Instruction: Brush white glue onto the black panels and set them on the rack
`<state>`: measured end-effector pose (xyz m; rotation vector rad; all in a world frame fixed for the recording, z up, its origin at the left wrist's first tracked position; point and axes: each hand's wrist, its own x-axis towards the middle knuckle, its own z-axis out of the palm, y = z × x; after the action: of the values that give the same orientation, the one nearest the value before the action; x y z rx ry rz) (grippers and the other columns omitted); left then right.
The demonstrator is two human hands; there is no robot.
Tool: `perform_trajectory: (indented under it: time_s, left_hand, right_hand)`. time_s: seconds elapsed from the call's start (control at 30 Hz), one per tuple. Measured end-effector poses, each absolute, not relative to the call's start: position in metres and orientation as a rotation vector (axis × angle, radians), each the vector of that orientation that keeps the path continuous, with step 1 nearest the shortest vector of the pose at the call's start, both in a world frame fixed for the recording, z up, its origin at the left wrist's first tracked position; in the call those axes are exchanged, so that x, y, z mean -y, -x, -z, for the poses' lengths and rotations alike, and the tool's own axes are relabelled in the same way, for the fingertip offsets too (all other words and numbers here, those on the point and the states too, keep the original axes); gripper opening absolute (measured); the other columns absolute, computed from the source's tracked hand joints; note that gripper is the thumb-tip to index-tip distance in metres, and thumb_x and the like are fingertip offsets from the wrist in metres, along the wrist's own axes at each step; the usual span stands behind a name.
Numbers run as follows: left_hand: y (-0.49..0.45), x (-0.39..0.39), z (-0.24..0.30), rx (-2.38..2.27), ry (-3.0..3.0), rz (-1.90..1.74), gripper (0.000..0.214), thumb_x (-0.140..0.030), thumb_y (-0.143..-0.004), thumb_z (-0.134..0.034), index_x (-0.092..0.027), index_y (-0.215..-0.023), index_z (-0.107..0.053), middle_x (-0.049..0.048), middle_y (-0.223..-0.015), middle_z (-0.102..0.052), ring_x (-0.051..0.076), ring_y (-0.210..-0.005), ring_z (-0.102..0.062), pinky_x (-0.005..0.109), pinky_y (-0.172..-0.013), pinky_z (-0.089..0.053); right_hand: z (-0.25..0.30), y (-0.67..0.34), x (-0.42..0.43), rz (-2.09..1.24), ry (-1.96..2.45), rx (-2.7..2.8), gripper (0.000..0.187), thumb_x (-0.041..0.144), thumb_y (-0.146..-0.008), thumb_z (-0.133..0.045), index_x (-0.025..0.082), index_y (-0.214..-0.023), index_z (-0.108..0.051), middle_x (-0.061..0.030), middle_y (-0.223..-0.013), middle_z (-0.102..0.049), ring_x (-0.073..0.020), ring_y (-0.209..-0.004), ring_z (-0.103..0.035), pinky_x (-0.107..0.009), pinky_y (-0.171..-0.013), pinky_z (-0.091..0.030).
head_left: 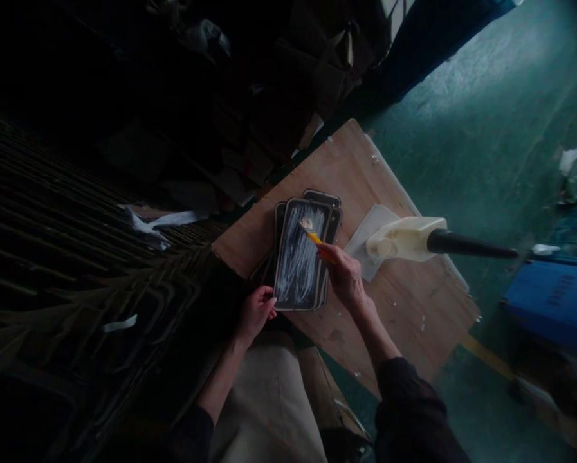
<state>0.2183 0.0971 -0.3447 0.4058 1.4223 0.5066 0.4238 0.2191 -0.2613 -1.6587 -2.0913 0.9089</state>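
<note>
A dark rectangular panel [298,270] with rounded corners and a pale rim lies on top of a small stack of similar panels [335,222]. White streaks of a wet-looking coating cover its face. My right hand [344,273] is closed around the yellow handle of a brush [313,235]; the bristles rest on the upper part of the panel. At the panel's lower left corner, my left hand [259,310] grips the edge between thumb and fingers. To the right lies a cream plastic bottle [406,239] with a long black nozzle, over a white sheet [365,233].
The stack sits on a plywood board [353,161] marked with bits of debris. Rows of dark stacked pieces [138,308] fill the left side, in deep shadow. A blue crate [551,302] stands on the green floor [481,122] at right.
</note>
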Motion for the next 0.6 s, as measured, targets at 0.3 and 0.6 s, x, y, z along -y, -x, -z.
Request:
perform_trajectory:
  time_s: [0.3, 0.6]
  left_hand:
    - [-0.22, -0.096, 0.343, -1.407, -0.375, -0.531, 0.029, -0.033, -0.068, -0.067, -0.014, -0.088, -0.057, -0.0039, -0.058, -0.058, 0.009, -0.041, -0.055, 0.018, -0.039, -0.041]
    - [-0.223, -0.094, 0.338, -1.423, -0.408, -0.56, 0.027, -0.032, -0.069, -0.065, -0.014, -0.088, -0.057, -0.0044, -0.058, -0.056, 0.009, -0.042, -0.054, 0.018, -0.039, -0.04]
  right_hand:
    - [0.226, -0.42, -0.089, -1.359, 1.737, 2.108, 0.022, 0.026, -0.096, -0.047, 0.021, -0.114, -0.059, -0.0065, -0.093, -0.069, -0.0172, -0.078, -0.065, -0.028, -0.068, -0.053]
    - [0.218, -0.455, -0.115, -1.256, 1.85, 1.89, 0.02, 0.029, -0.097, -0.047, 0.021, -0.11, -0.059, -0.004, -0.087, -0.072, -0.0158, -0.076, -0.07, -0.025, -0.07, -0.056]
